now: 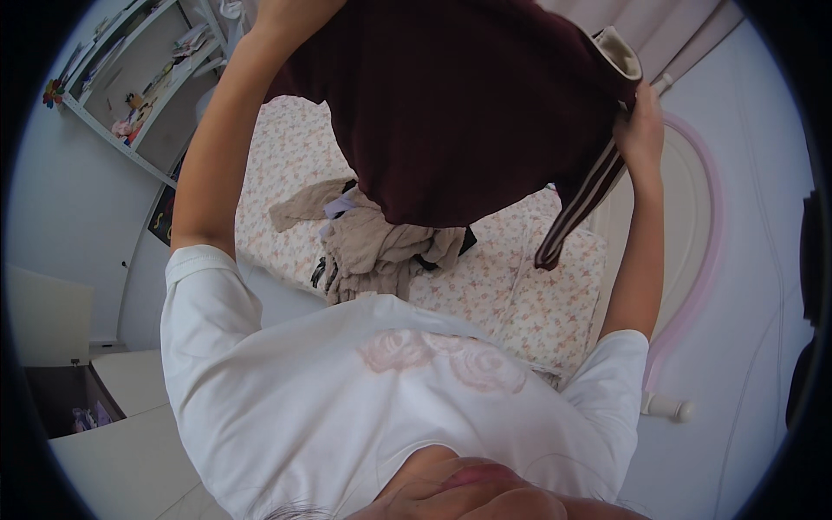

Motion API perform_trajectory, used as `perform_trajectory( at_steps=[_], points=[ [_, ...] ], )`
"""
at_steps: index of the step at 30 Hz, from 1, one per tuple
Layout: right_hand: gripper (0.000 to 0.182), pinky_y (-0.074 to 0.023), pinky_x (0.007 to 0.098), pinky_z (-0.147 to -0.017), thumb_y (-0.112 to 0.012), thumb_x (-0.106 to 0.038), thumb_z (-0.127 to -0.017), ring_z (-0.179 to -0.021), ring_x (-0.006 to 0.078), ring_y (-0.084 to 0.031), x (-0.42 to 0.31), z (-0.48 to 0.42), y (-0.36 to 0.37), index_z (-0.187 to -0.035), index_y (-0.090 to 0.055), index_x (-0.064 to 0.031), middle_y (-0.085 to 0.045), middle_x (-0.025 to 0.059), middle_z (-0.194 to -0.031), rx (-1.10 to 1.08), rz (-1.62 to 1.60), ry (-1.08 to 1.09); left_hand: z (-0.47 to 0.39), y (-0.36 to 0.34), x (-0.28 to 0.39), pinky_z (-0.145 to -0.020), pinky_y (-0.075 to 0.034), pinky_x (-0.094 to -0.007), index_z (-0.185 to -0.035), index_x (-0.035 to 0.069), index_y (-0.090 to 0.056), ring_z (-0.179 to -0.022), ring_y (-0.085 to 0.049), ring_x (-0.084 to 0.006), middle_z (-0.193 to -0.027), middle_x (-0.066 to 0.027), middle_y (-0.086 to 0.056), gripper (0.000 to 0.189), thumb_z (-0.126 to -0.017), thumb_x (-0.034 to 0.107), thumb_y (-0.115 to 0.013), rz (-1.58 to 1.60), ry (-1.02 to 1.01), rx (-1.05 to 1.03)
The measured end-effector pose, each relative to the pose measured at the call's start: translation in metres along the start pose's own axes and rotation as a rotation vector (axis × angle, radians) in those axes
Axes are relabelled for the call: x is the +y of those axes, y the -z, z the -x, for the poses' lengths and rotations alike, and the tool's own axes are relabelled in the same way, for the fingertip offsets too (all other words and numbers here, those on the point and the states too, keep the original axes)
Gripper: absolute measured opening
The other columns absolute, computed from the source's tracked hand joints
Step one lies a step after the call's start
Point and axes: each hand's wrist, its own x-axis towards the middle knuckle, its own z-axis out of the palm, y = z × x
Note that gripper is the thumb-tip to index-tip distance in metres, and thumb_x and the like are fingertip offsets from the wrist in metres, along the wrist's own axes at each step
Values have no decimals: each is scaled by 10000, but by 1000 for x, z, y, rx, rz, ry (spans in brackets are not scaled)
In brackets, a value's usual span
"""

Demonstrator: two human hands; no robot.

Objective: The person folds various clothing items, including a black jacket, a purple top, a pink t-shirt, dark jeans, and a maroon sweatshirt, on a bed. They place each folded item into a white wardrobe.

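Observation:
A dark maroon garment [448,123] with a cream-lined opening and a band of light stripes hangs spread out between my raised hands. My right hand [640,133] grips its edge just below the cream-lined opening, and the striped band trails down beside the wrist. At the upper left, my left hand [296,16] is on the garment's other side; its fingers run out of the picture. Under the garment, a crumpled heap of beige cloth [374,244] with some black and lilac pieces lies on a floral bed cover [507,292].
A cream bed end panel with a pink rim [712,195] stands on the right. White shelves [146,146] with small items are at the upper left. At lower left, an open storage compartment [107,390] has a raised lid. A pale curtain [650,26] hangs at the top.

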Motion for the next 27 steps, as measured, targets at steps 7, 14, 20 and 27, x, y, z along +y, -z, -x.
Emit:
perform_trajectory(
  at_steps=[7, 14, 20, 27],
  points=[
    [279, -516, 406, -778, -600, -167, -852, -860, 356, -695, 25, 3, -35, -1072, -720, -44, -712, 204, -894, -170, -294, -352, 14, 3, 0, -653, -520, -509, -894, 75, -680, -723, -669, -405, -779, -191, -684, 337, -938, 405, -630, 13, 316, -371],
    [362, -524, 431, -800, -564, -263, -839, -888, 373, -701, 9, -41, -120, -1075, -728, -42, -722, 219, -920, -177, -273, -403, 53, -83, -59, -734, -514, -507, -909, 46, -687, -881, -665, -417, -866, -216, -699, 426, -960, 457, -587, -132, 391, -374],
    [312, -536, 366, -840, -582, -219, -870, -900, 288, -717, -18, -96, -98, -1079, -744, -53, -742, 178, -942, 437, -371, -194, 31, -38, -60, -718, -510, -474, -1056, 18, -675, -842, -637, -453, -857, -211, -690, 360, -992, 361, -590, 131, 516, 28],
    [170, -502, 357, -776, -596, -10, -799, -838, 238, -643, -78, 76, -70, -937, -690, -42, -683, 102, -877, 131, -597, 168, 226, -6, -48, -762, -536, -291, -1192, 1, -643, -863, -648, -126, -988, -37, -712, 231, -974, 49, -581, 653, 792, -570]
  ],
)
